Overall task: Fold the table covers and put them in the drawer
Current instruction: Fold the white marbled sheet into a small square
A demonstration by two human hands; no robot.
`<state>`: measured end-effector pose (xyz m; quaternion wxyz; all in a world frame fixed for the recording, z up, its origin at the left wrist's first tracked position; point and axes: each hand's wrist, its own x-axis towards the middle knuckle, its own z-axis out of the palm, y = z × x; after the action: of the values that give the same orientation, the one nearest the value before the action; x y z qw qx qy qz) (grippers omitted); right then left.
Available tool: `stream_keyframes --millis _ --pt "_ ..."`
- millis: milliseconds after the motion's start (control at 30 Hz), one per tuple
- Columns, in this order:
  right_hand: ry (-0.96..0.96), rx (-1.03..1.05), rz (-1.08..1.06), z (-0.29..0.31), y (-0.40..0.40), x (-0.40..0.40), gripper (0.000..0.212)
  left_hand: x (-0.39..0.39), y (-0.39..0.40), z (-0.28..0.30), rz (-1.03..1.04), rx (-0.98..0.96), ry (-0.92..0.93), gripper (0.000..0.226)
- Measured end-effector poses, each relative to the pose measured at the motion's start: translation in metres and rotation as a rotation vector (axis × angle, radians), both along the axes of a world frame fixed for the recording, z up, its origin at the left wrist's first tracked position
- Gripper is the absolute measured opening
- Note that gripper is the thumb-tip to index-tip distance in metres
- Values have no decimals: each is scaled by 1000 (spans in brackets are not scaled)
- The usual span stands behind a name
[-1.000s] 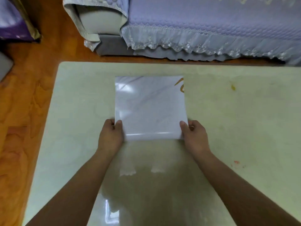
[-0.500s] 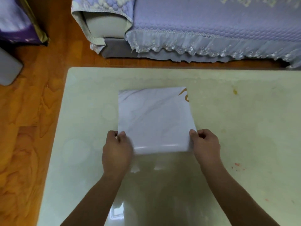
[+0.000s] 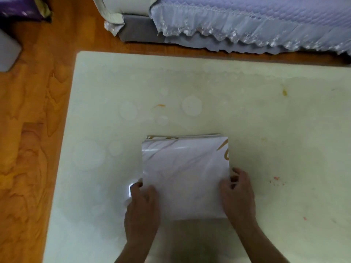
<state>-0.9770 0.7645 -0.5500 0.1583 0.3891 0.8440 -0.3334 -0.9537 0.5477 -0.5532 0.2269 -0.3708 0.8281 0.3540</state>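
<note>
A folded table cover (image 3: 185, 177) lies on a pale table (image 3: 266, 130) as the left hand (image 3: 142, 211) pinches its near left corner and the right hand (image 3: 237, 196) grips its right edge, fingers curled, forearms angled inward.

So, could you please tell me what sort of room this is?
Probably a home living room: a sofa under a lace-trimmed cover, a wooden floor, and a low pale table.

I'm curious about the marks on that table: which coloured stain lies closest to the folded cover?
The orange streak, just beyond the table cover's far edge. The yellow blot and red specks lie farther off to the right.
</note>
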Motion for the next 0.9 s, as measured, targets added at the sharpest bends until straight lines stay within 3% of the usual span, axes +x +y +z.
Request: stream_keyframes --millis 167,300,400,533,667,733,833,900 --pt "101 3 81 -25 -2 -81 41 -34 0 3 -91 -89 50 47" --pt "139 91 91 -40 -6 -86 34 -64 -4 -8 -57 -95 239 43" --pt "158 91 38 -44 -7 -87 32 -91 -1 -20 -143 -39 352 46" --pt "193 135 54 -48 -6 -91 31 -109 -7 -38 -199 -59 439 24" --pt "139 132 106 -49 -1 -99 29 -123 -14 -51 -226 -87 320 15" --pt "73 124 121 -48 2 -105 30 -125 -13 -49 -320 -188 320 18" --pt "29 74 141 -47 9 -108 31 -125 -9 -50 -686 -414 573 21" --pt "27 52 158 -46 12 -107 27 -132 -9 -53 -923 -396 653 25"
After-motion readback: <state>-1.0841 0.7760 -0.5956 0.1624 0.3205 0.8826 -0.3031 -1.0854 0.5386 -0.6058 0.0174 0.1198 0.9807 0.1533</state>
